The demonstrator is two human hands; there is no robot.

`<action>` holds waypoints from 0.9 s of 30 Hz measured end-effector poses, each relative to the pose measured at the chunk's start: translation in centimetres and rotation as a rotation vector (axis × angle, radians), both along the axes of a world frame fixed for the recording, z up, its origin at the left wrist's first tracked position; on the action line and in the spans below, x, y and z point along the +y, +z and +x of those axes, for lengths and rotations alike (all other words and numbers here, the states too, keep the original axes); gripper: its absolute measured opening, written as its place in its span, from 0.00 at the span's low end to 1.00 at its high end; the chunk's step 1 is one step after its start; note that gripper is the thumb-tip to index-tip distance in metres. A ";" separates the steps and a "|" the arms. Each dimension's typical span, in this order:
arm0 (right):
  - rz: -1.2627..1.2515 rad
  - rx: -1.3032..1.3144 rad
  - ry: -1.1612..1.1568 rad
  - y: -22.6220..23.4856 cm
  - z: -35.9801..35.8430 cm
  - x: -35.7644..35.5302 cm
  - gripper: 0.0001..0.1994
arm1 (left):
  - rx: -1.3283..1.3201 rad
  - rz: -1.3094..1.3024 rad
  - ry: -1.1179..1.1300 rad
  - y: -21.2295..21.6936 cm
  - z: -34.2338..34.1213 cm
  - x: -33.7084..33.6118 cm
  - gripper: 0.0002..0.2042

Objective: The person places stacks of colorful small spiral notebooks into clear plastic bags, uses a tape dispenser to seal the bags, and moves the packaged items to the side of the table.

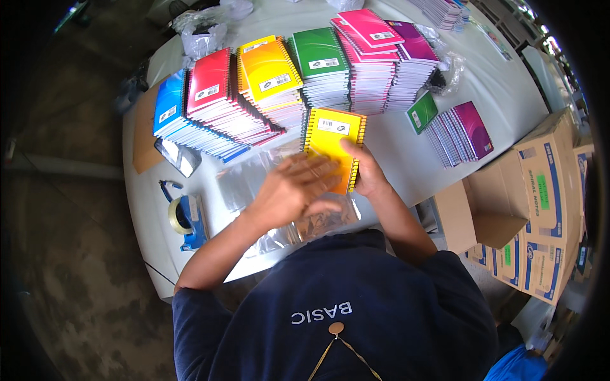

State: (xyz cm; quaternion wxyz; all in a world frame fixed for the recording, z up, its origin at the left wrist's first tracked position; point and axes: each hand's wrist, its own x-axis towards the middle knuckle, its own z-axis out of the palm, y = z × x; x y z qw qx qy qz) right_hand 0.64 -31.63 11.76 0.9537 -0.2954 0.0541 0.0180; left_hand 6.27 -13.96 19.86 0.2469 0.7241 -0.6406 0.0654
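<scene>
The right hand (370,175) grasps the yellow notebook (330,141); the left hand (291,189), unclenched and blurred, spreads across it, probably squaring it. Next calls for steady 2-handed support above the plastic sleeves (332,219) beneath.

Yellow spiral notebook (327,141): cover shaded toward orange low down, marked with a white label (333,126); yellow coils (363,134) seen along the right edge, dark coils (306,130) along the left. Covers are coloured by pile: blue stack (194,127), red stack (222,95), yellow stack (273,82), green stack (323,66), pink stack (370,57), purple stack (414,60). Paler curved streaks are noted on the green. Tape dispenser (195,222) is coloured blue, its tape roll (173,220) pale yellowish. Brown cartons (540,216) are banded in blue, tagged with bright green labels (542,192). Navy shirt (273,286) is lettered in white. Concrete-like floor (70,267) is mottled dark brown.
</scene>
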 end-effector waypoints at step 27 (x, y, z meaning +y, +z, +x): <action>-0.776 -0.352 -0.023 -9.7 -1.4 6.0 0.38 | 1.407 -0.431 0.409 -16.2 -3.3 6.2 0.41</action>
